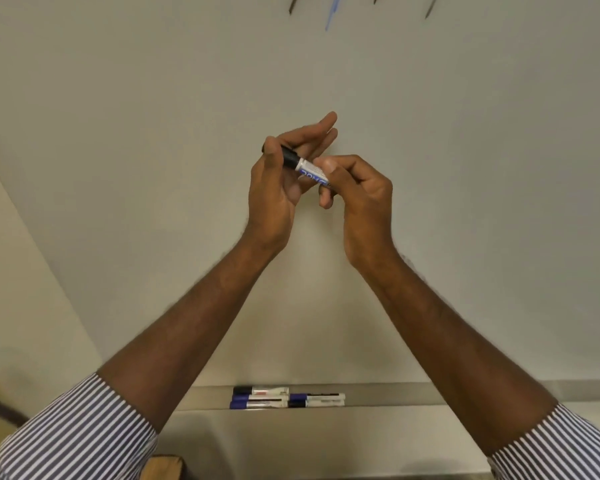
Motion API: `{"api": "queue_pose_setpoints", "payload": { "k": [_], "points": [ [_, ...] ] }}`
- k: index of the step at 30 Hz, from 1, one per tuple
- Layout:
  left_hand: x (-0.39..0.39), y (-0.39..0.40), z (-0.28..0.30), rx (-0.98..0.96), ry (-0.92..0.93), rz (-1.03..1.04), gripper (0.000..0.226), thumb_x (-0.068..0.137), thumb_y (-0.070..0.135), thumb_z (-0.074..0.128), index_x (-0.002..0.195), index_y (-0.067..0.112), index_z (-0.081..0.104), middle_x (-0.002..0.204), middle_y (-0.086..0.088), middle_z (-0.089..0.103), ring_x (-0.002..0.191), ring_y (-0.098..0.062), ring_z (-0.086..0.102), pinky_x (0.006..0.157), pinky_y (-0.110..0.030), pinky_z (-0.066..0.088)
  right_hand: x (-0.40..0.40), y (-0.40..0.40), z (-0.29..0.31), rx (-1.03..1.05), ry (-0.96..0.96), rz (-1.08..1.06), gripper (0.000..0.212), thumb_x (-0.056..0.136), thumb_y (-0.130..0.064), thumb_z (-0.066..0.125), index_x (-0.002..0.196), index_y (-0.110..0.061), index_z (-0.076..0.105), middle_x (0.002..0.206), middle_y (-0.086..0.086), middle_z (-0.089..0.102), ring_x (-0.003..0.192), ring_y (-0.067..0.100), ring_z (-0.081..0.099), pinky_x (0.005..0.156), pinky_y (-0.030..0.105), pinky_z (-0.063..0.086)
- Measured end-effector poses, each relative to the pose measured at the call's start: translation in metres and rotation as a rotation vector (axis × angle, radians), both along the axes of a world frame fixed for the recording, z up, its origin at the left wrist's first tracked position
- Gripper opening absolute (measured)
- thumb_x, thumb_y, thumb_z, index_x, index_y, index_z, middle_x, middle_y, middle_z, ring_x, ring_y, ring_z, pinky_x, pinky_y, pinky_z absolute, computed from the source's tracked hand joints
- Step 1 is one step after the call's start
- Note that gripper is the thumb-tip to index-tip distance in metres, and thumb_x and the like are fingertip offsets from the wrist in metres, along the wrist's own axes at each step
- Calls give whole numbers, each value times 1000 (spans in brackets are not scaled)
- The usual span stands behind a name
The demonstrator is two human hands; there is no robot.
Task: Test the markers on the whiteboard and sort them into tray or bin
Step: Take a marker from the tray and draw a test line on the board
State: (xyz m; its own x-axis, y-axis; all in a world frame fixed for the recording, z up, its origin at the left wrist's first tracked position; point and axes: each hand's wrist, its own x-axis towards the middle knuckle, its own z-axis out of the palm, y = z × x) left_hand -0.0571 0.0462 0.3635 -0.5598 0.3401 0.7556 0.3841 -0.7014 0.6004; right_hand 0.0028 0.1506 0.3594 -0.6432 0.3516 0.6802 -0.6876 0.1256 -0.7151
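Whiteboard fills nearly the whole view, pale and mostly bare, with a few short dark strokes and one blue stroke at its top edge. Along its foot runs the metal tray, where five capped markers lie in a loose cluster, touching one another.

Both hands are raised together in front of the board, clamped on one marker held between them. The left hand pinches the black cap between thumb and forefinger, its other fingers fanned out straight. The right hand curls round the white-and-blue barrel. Cap and barrel look seated (no gap shows between them), so the step in hand is probably pulling the cap off, or pressing it home; one frame cannot settle which.

If uncapping, a straight pull along the marker's axis should serve best, with a slight twist to break the seal, the barrel hand staying firm so the nib does not jerk out and smear the fingers. Keeping the cap in the left hand would make recapping easy after the test stroke. No bin is in view.
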Motion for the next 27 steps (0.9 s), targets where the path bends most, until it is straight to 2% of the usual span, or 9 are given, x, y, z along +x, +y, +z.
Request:
{"api": "queue_pose_setpoints", "payload": {
  "k": [3,5,9,13,16,19,22,25,27],
  "points": [
    [-4,-12,-10,-281,3,131,47,110,33,27,143,7,47,133,-22,63,121,-34,64,99,-54,53,-2,24,-11,58,-49,16,17,99,-5,59,100,7,71,76,28,62,62,20,55,64,31,48],
    [-4,-19,-19,-445,-49,181,37,110,29,38,138,12,55,117,-17,71,103,-33,73,84,-50,61,-1,39,-22,109,-85,5,16,98,-6,60,99,4,72,77,30,64,62,21,57,63,31,49],
    [-9,-26,-46,-580,-85,240,19,100,17,61,114,6,69,88,-12,77,82,-30,76,67,-41,64,2,60,-51,234,-212,-3,15,99,-11,63,97,-2,75,71,14,67,62,21,58,58,30,46],
    [-17,-28,-85,-727,-119,205,23,94,10,69,116,4,70,85,-15,76,78,-30,76,68,-41,62,7,73,-92,316,-352,38,13,99,-8,63,100,-3,75,72,12,69,57,17,53,52,25,38],
    [-18,-24,-123,-834,-130,228,24,93,8,70,116,2,70,85,-15,76,77,-25,75,62,-34,60,11,85,-126,479,-459,56,16,98,-1,61,107,-1,75,76,10,72,60,5,56,59,16,41],
    [-18,-19,-163,-928,-105,260,19,91,8,73,110,7,73,83,-8,77,76,-19,75,59,-30,59,13,97,-163,643,-545,41,17,97,-9,66,110,-11,78,85,1,77,74,13,66,68,27,46],
    [-20,-14,-199,-1040,-21,308,15,86,12,78,100,18,77,82,1,77,76,-14,73,66,-32,59,14,108,-197,719,-602,14,18,95,-12,70,110,-16,79,94,-6,77,87,10,69,78,27,50],
    [-21,-12,-233,-1143,46,341,15,79,19,85,89,26,77,80,11,74,74,-3,66,72,-29,55,17,116,-230,715,-662,26,17,93,-11,72,108,-16,79,100,-6,76,91,9,68,79,19,46],
    [-19,-11,-253,-1187,42,328,19,76,22,88,85,31,75,82,14,75,78,-4,68,77,-33,57,21,119,-251,709,-701,34,17,93,-11,73,106,-19,80,102,-8,76,93,10,68,81,21,48]
  ]
}}
